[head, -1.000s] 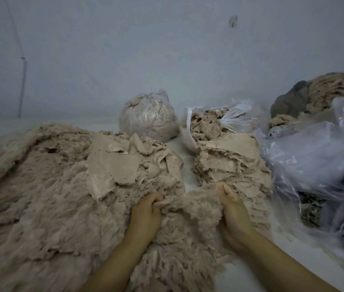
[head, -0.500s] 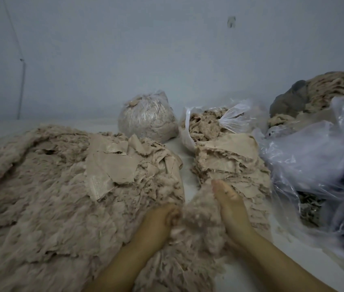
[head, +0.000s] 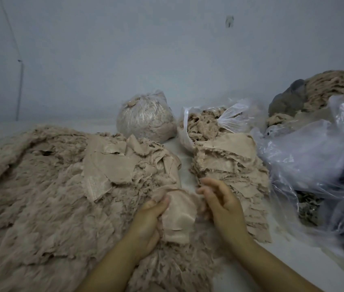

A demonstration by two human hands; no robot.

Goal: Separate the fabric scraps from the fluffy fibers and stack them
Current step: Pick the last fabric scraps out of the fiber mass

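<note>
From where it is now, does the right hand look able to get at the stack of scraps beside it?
Probably yes. The right hand hangs loosely curled and holds nothing, right at the near edge of the stack of scraps, with nothing between them.

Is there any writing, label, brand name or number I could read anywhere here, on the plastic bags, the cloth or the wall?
None: no readable text appears anywhere.
The small dark mark on the pale wall is a smudge or fixture, not lettering.
The clear plastic bags and beige fabric scraps carry no print.
</note>
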